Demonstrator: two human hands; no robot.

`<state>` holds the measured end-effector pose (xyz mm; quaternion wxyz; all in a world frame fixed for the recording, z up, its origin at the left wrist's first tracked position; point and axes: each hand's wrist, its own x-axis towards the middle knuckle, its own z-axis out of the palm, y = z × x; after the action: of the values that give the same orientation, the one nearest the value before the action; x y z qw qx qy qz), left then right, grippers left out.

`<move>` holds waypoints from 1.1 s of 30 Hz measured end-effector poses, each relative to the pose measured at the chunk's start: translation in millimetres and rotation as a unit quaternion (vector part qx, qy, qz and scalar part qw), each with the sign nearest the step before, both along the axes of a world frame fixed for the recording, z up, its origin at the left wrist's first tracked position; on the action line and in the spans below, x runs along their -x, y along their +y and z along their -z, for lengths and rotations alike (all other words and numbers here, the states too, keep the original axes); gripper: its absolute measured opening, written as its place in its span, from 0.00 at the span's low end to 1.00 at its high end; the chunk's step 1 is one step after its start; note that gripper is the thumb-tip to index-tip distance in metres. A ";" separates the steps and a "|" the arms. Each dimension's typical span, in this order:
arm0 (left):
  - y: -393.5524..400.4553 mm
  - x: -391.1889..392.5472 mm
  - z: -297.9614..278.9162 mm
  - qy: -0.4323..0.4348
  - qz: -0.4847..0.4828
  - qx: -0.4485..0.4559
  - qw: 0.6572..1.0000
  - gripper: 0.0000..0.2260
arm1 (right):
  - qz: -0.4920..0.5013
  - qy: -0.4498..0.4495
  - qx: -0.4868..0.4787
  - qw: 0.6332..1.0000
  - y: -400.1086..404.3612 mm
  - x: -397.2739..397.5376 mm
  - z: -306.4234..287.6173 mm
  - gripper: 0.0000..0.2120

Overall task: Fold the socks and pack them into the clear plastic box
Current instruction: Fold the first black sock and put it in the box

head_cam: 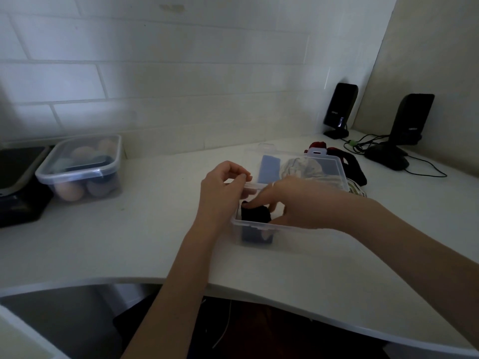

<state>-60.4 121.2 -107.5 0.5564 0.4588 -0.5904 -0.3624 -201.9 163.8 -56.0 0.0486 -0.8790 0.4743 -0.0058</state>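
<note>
Head view, right hand (298, 203): grip reaches palm-down into the clear plastic box (252, 225), fingers pressing a dark folded sock (256, 215).
Left hand (220, 187): fingers curled, pinching the box's far-left rim.
Sock: compact dark bundle in the box's left end; long axis unclear.
Box: on the white tabletop (129, 242), lid (324, 164) open behind.

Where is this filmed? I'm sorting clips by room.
Probably a home desk corner: two black speakers with cables stand on a curved white desk against a painted brick wall.
</note>
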 end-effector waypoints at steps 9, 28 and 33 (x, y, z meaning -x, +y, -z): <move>-0.7 -0.5 0.3 -0.005 0.000 0.005 1.000 0.06 | 0.012 0.049 -0.054 0.997 -5.8 -15.3 -0.9 0.16; -2.5 -1.8 0.9 0.032 0.004 -0.019 0.999 0.07 | 0.065 -0.179 -0.085 0.978 -8.0 18.0 17.3 0.04; -8.4 -10.8 3.4 0.040 -0.073 0.005 0.997 0.08 | 0.128 -0.456 0.067 0.878 -2.1 43.7 -9.1 0.07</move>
<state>-49.6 112.8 -110.9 0.6067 0.4829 -0.5342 -0.3366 -245.7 161.7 -46.9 0.1993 -0.7121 0.5064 -0.4436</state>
